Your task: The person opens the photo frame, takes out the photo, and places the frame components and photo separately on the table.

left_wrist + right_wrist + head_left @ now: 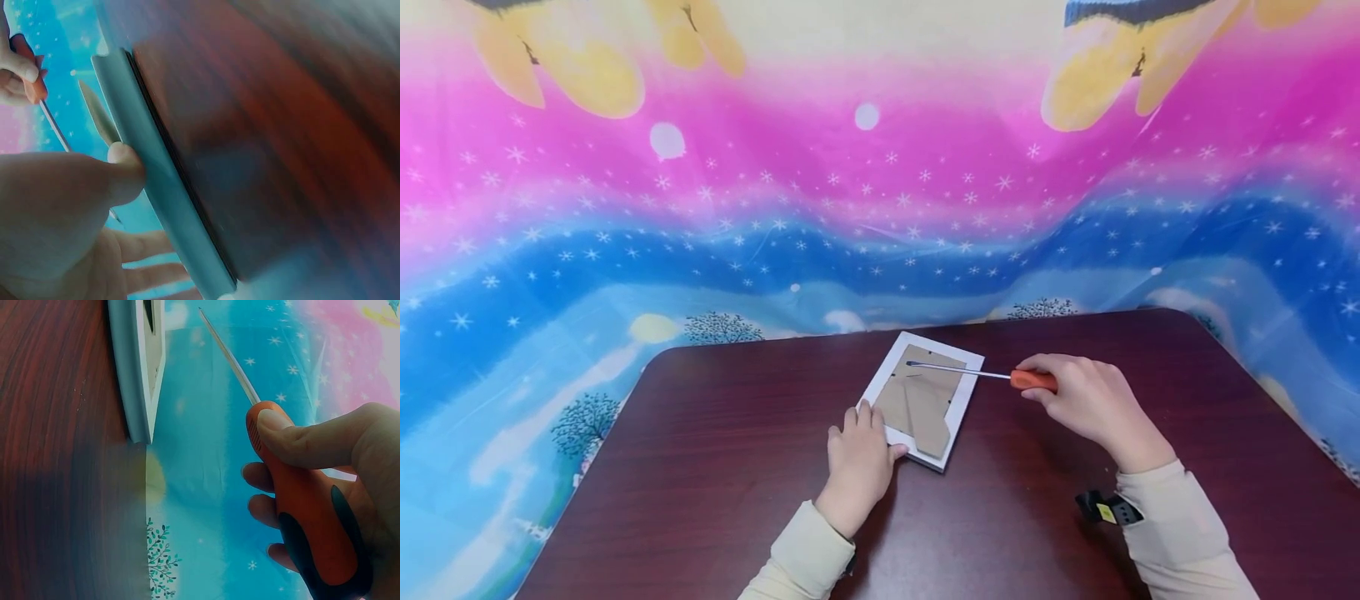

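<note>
A white picture frame (891, 350) lies back up on the table, its brown backing board (891, 408) showing small dark tabs and a stand flap (931, 425). At the near left corner my left hand (859, 458) grips the frame, thumb (128, 172) on the near edge and fingers by the left side. An orange-and-black screwdriver (312, 512) is held by its handle in my right hand (1093, 398), to the right of the frame. Its metal shaft (970, 370) reaches over the backing, with the flat tip near the far left; whether the tip touches cannot be told.
The dark reddish-brown table (722, 467) has a rounded far edge. Behind it hangs a pink and blue cloth (820, 208) printed with snowflakes and trees. A black strap with a yellow mark (1105, 508) is at the right sleeve.
</note>
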Available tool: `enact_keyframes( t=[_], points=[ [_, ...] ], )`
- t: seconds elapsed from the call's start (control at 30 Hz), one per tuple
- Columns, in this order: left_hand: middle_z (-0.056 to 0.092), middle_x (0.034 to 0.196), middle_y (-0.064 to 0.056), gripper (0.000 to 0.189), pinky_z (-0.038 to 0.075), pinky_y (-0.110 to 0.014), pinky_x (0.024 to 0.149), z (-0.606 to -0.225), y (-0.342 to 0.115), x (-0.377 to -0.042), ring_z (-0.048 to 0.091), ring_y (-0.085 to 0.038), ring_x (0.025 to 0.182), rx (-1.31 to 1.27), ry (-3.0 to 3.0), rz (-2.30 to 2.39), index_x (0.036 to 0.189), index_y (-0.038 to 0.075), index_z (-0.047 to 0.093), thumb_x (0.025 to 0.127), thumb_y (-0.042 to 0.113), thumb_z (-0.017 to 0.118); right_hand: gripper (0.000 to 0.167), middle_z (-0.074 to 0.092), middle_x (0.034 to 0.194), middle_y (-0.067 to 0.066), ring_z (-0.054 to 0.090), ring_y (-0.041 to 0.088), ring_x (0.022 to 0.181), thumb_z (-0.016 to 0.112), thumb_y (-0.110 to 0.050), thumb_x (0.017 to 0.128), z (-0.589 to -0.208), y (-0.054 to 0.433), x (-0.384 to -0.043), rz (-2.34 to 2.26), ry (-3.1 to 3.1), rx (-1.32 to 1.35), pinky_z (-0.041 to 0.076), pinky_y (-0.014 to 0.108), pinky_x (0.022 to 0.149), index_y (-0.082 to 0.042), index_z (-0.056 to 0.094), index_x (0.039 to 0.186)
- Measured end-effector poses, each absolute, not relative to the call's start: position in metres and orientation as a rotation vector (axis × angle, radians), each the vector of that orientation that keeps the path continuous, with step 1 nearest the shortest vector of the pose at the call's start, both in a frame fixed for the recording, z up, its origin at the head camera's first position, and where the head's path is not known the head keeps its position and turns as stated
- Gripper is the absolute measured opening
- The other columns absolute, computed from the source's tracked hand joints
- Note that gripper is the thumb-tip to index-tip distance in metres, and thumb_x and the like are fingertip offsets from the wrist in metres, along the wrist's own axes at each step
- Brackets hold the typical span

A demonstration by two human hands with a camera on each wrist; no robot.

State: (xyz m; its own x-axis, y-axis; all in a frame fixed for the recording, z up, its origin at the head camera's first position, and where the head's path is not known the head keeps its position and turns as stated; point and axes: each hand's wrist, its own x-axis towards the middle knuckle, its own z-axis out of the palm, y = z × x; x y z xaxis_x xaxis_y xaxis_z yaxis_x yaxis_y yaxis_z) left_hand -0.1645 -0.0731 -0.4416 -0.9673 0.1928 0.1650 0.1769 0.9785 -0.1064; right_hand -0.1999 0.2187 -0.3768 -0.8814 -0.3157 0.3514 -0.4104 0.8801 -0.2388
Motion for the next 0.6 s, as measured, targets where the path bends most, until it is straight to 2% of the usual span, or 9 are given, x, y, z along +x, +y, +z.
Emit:
enact_keyframes(
  t=[0.13, 0.3, 0.47, 0.6],
  points=[
    [0.059, 0.119, -0.015, 0.072, 0.049, -0.043, 0.076, -0.440, -0.061, -0.161, 0.055, -0.027, 0.103, -0.244, -2.923, 0.229, 0.125, 0.000, 0.062, 0.088, 0.062, 0.060, 0.026, 0.067, 0.079, -0.003, 0.048, 0.013, 0.057, 0.083, -0.019, 0.079, -0.377, 0.218, -0.200, 0.442, -2.750, 0.544, 0.040, 0.033, 0.054, -0.018, 0.076, 0.104],
    [0.056, 0.097, -0.010, 0.071, 0.047, -0.041, 0.075, -0.437, -0.047, -0.160, 0.055, -0.024, 0.092, -0.193, -2.919, 0.349, 0.110, 0.004, 0.066, 0.084, 0.070, 0.057, 0.026, 0.067, 0.078, -0.003, 0.047, 0.013, 0.057, 0.084, -0.018, 0.079, -0.377, 0.218, -0.200, 0.441, -2.754, 0.541, 0.039, 0.033, 0.053, -0.018, 0.076, 0.104],
    [0.052, 0.089, -0.009, 0.070, 0.047, -0.041, 0.077, -0.437, -0.036, -0.160, 0.055, -0.022, 0.086, -0.156, -2.901, 0.452, 0.097, 0.007, 0.065, 0.082, 0.075, 0.052, 0.026, 0.068, 0.079, -0.002, 0.048, 0.013, 0.057, 0.083, -0.018, 0.079, -0.378, 0.218, -0.200, 0.434, -2.756, 0.546, 0.039, 0.032, 0.053, -0.017, 0.076, 0.104],
    [0.052, 0.088, -0.008, 0.070, 0.044, -0.040, 0.081, -0.434, -0.035, -0.160, 0.056, -0.022, 0.087, -0.165, -2.913, 0.453, 0.096, 0.008, 0.065, 0.082, 0.075, 0.053, 0.026, 0.068, 0.079, -0.001, 0.048, 0.013, 0.057, 0.083, -0.019, 0.079, -0.378, 0.219, -0.200, 0.430, -2.748, 0.541, 0.039, 0.033, 0.053, -0.018, 0.075, 0.104]
  ],
)
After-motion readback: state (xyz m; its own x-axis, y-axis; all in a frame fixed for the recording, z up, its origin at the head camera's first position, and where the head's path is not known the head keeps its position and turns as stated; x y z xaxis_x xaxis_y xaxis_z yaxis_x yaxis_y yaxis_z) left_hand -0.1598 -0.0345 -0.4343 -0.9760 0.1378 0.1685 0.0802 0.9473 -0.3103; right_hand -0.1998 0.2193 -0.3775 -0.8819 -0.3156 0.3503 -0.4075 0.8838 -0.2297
